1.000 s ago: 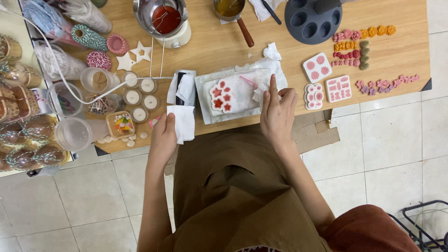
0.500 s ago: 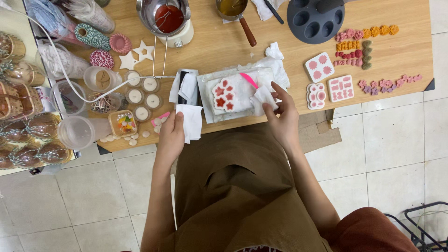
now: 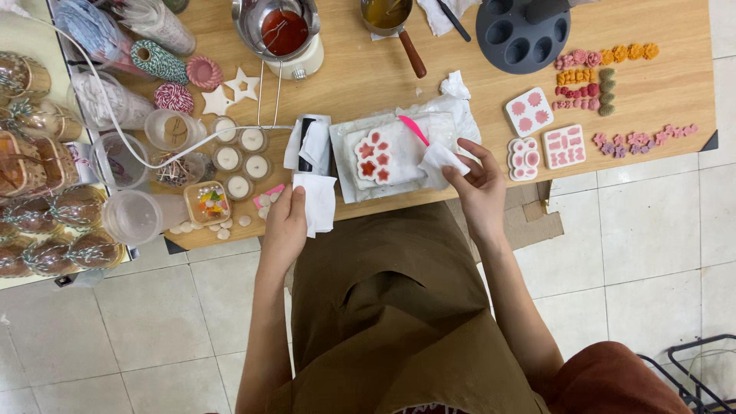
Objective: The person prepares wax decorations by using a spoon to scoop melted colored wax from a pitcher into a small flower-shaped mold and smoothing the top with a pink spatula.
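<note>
My right hand (image 3: 481,186) pinches a small white wipe (image 3: 439,162) over the right end of a white tray (image 3: 345,180). On that tray lies a white mould (image 3: 372,156) filled with red star and flower shapes, and a pink stick (image 3: 413,129) beside it. At the table's front edge, my left hand (image 3: 285,226) holds another white tissue (image 3: 316,200), just below a black roll wrapped in tissue (image 3: 307,145).
A metal pot of red wax (image 3: 282,31) and a small pan (image 3: 386,17) stand at the back. Small white candles (image 3: 239,160), twine spools (image 3: 158,61) and plastic cups (image 3: 130,217) crowd the left. Pink-filled moulds (image 3: 543,146), rows of small wax shapes (image 3: 606,65) and a dark round tray (image 3: 521,34) lie right.
My right hand lifted off the tray, gathered the white wipe and drew it back toward the tray's right end. The left hand stays at the front edge with its tissue.
</note>
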